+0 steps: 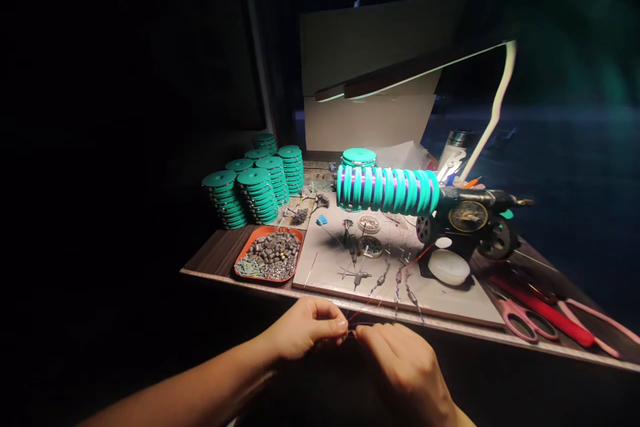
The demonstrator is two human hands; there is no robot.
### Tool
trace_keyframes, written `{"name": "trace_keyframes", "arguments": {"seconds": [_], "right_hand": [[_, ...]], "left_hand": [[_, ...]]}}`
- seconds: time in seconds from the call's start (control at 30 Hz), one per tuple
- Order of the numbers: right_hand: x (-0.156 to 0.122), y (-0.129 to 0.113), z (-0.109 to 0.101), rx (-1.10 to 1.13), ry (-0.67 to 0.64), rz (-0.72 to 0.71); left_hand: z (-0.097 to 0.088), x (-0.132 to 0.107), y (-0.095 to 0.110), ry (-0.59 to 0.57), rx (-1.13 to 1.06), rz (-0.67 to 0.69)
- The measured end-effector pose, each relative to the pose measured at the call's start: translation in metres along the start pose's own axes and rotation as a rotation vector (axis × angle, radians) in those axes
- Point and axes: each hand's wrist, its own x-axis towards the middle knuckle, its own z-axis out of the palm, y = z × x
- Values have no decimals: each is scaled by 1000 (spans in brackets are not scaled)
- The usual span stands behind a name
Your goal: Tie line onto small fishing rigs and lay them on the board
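My left hand [305, 328] and my right hand [403, 360] meet just below the table's front edge, fingertips pinched together on a thin reddish line [361, 310] that runs up onto the grey work mat [450, 300]. Small weights and swivels strung on lines [400, 277] lie on the mat right above my hands. A row of teal spools [387, 189] sits on a horizontal winder shaft above the mat.
Stacks of teal spools [253, 187] stand at the back left. An orange tray [245, 252] of small lead weights lies left of the mat. A white dish [449, 267], a geared winder [473, 220], pink-handled scissors [525, 321] and a lamp [400, 73] are on the right.
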Motion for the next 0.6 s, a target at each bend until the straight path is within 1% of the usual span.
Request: {"name": "trace_keyframes", "arguments": {"seconds": [0.1,0.2,0.27,0.33,0.4,0.47,0.53,0.6], "right_hand": [[7,2,2,15,-47,-46],[17,8,-8,96,-87,-61],[25,14,-16,152,-82,-47],[32,19,-19,139,-59,-25],[36,22,-16,52,-52,-20],[36,22,-9,-28,-49,-51],[34,22,-2,-52,-42,-94],[33,22,2,-40,-65,-125]], "left_hand": [[-13,-1,12,32,102,16],[-23,-5,19,73,162,26],[-26,-7,20,82,176,28],[-26,-8,20,79,176,29],[-24,-8,20,67,171,32],[-23,-8,20,47,168,33],[-22,-8,21,30,167,38],[-23,-8,22,20,172,45]]}}
